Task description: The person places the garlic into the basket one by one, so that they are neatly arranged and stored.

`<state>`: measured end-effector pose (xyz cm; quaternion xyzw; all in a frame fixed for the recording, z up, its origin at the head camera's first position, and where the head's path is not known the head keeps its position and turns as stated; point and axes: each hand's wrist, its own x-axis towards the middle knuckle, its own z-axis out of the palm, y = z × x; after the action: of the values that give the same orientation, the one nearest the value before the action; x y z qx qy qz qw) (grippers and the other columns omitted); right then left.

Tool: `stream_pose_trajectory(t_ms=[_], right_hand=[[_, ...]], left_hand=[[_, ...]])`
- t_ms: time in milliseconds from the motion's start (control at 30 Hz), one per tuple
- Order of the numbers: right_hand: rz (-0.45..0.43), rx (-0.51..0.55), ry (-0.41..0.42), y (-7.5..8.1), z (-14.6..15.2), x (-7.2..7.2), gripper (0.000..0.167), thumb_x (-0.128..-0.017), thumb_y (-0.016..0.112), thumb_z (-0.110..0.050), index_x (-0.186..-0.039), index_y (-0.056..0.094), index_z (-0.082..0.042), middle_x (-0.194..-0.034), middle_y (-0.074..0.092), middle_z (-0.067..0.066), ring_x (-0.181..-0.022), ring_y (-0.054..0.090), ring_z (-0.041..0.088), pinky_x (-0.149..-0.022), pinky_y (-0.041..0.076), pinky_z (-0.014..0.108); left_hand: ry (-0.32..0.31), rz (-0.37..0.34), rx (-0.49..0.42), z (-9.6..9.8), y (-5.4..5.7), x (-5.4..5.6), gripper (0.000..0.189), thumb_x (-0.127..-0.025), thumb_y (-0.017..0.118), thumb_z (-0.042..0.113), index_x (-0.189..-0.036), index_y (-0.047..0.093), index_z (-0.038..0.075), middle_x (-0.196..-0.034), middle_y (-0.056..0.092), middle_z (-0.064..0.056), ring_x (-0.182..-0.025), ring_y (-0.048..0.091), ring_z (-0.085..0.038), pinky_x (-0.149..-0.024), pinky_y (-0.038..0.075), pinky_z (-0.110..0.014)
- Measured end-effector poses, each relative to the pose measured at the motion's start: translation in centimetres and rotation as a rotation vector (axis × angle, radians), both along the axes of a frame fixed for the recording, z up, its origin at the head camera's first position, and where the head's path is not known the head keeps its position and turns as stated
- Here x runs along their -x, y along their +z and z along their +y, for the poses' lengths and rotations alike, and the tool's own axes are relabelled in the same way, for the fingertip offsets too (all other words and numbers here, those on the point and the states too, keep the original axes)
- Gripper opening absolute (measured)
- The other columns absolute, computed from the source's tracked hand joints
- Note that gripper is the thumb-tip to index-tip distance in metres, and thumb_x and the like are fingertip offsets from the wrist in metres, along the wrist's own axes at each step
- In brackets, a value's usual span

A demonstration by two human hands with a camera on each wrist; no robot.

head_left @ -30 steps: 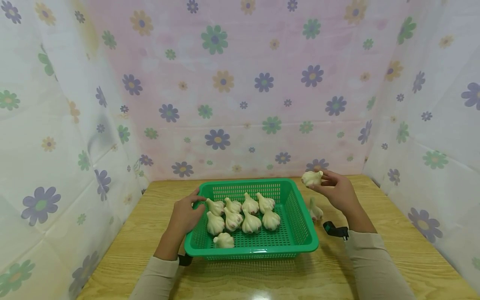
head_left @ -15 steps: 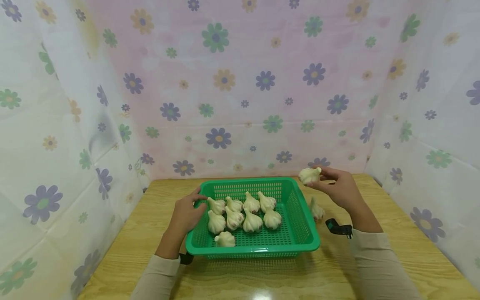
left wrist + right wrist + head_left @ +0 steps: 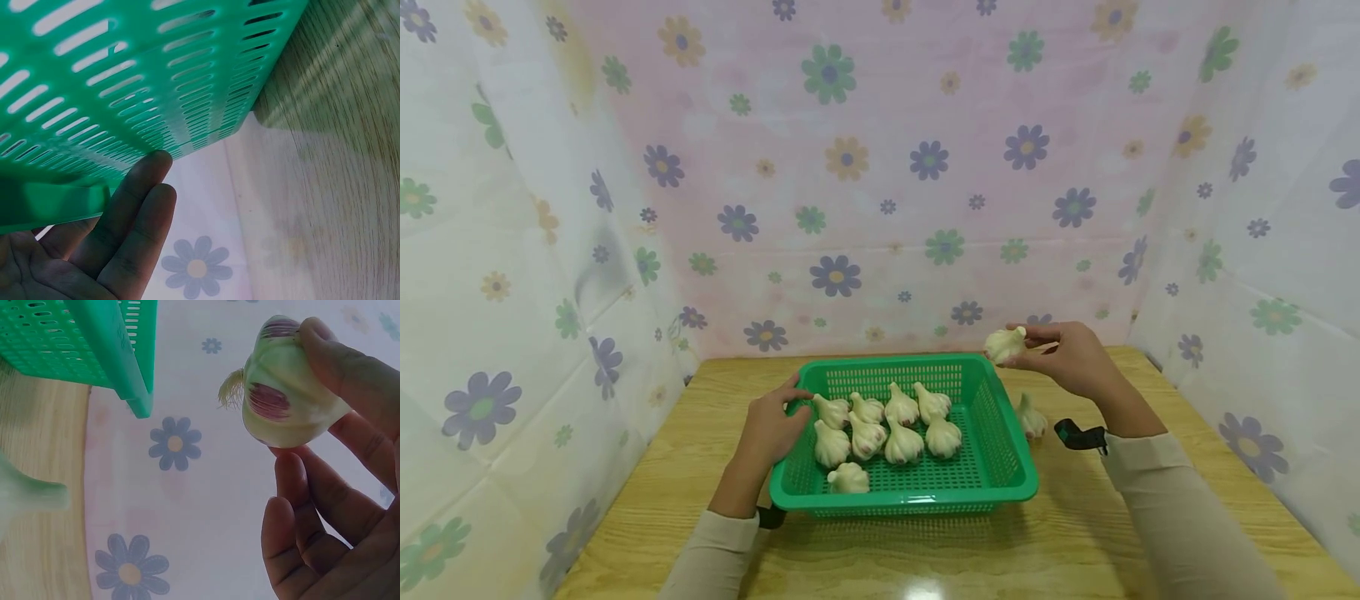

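A garlic bulb [image 3: 1004, 345] is pinched between thumb and fingers of my right hand [image 3: 1070, 358], raised above the basket's far right corner. In the right wrist view this bulb [image 3: 290, 387] shows purple streaks and a tuft of dry roots. My left hand [image 3: 775, 422] grips the left rim of the green plastic basket [image 3: 917, 500], with thumb and a finger over the inside edge. The left wrist view shows other fingers [image 3: 134, 231] against its outer slotted wall. Several garlic bulbs [image 3: 903, 444] lie in the basket, mostly in two rows, with one bulb [image 3: 850, 478] nearer the front.
Another garlic bulb [image 3: 1032, 417] sits on the wooden table [image 3: 700, 500], just right of the basket and partly behind its rim. Flowered cloth [image 3: 880, 208] encloses the table at the back and both sides. Black wrist devices [image 3: 1078, 435] stick out by the sleeves.
My right hand has moved left and slightly up with its garlic bulb, closer to the basket's far right corner. My left hand, the basket and the bulbs in it stay put.
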<state>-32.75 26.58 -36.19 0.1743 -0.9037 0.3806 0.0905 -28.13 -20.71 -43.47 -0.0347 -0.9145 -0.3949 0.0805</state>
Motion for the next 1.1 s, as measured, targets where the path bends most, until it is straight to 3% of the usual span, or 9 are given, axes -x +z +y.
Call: stream_pose_trajectory(t_ms=[333, 467, 667, 1100], right_hand=[[0.041, -0.129, 0.113, 1.4, -1.4, 1.0, 0.059, -0.083, 0.082, -0.052, -0.135, 0.071, -0.027, -0.123, 0.073, 0.007, -0.102, 0.069, 0.022, -0.079, 0.06, 0.038], [0.015, -0.143, 0.205, 1.7, -2.2, 1.5, 0.053, -0.082, 0.085, -0.048, -0.131, 0.074, -0.03, -0.123, 0.074, 0.002, -0.1, 0.069, 0.019, -0.081, 0.06, 0.038], [-0.02, -0.184, 0.322, 2.1, -3.6, 1.8, 0.047, -0.082, 0.087, -0.04, -0.127, 0.076, -0.032, -0.13, 0.072, -0.002, -0.112, 0.068, 0.021, -0.09, 0.06, 0.042], [-0.138, -0.252, 0.503, 1.4, -6.9, 2.0, 0.052, -0.079, 0.089, -0.038, -0.128, 0.074, -0.033, -0.132, 0.07, -0.008, -0.108, 0.066, 0.015, -0.083, 0.059, 0.032]], left_hand=[[-0.006, 0.01, 0.001, 0.1, 0.0, 0.0, 0.035, -0.099, 0.056, 0.021, -0.128, 0.074, 0.015, -0.166, 0.04, -0.002, -0.039, 0.025, -0.013, -0.039, 0.032, -0.024], [0.003, 0.006, 0.008, 0.0, -0.2, 0.0, 0.035, -0.099, 0.056, 0.021, -0.128, 0.074, 0.016, -0.166, 0.04, -0.002, -0.039, 0.026, -0.013, -0.039, 0.032, -0.024], [-0.002, 0.013, 0.009, 0.0, -0.2, 0.0, 0.035, -0.099, 0.056, 0.022, -0.128, 0.074, 0.016, -0.166, 0.04, -0.002, -0.039, 0.026, -0.013, -0.039, 0.032, -0.023], [-0.004, 0.024, 0.014, -0.1, -0.4, 0.3, 0.034, -0.1, 0.056, 0.023, -0.128, 0.074, 0.017, -0.166, 0.04, -0.003, -0.037, 0.025, -0.01, -0.038, 0.032, -0.022]])
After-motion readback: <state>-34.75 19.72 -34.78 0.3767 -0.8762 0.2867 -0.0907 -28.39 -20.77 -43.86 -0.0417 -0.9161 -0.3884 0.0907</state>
